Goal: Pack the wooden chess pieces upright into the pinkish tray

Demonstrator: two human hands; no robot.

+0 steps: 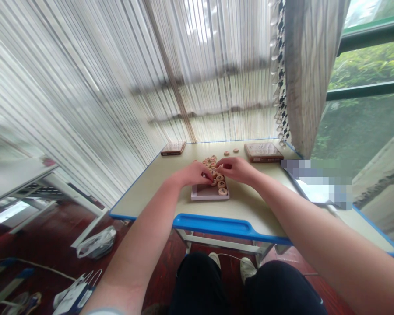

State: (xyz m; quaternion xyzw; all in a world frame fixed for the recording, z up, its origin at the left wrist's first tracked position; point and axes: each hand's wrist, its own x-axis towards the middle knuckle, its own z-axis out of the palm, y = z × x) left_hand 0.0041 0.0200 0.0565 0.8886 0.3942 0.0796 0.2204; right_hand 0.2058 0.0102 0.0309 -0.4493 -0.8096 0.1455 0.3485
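Note:
A shallow open box lies on the desk with round wooden Chinese chess pieces lined up along its right side. My left hand reaches over the box's left side, its thumb and fingers closed on a Chinese chess piece in the box. From the right, my right hand bends over the row, fingertips closed together at a piece near the far end; its fingers partly cover that piece. More loose pieces lie just beyond the box, partly behind my hands.
Two loose pieces lie farther back. A brown box stands at the back right, and a flat brown case at the back left. A tablet-like device, partly blurred, is on the right. A blue edge borders the desk.

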